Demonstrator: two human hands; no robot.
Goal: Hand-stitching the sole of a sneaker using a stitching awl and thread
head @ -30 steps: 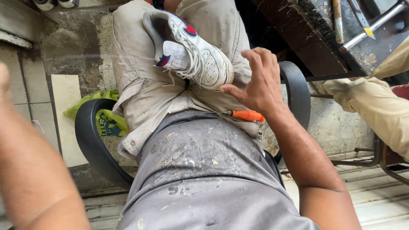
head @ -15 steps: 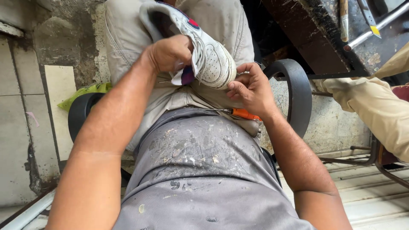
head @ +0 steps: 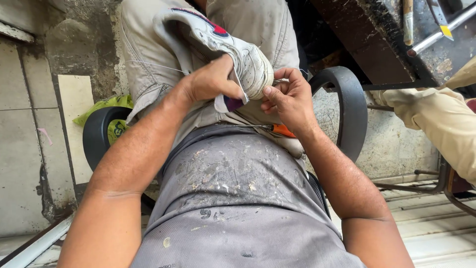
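Head view: left hand [head: 213, 79] has shifted lower, clamped on the white sneaker [head: 238, 54] on the lap; right hand [head: 290, 97] now pinches close at its toe (needle unclear), so the stitching goes on.

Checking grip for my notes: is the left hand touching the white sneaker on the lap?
Touching. The head view shows the left hand clamped over the white sneaker, fingers pressed on its toe.
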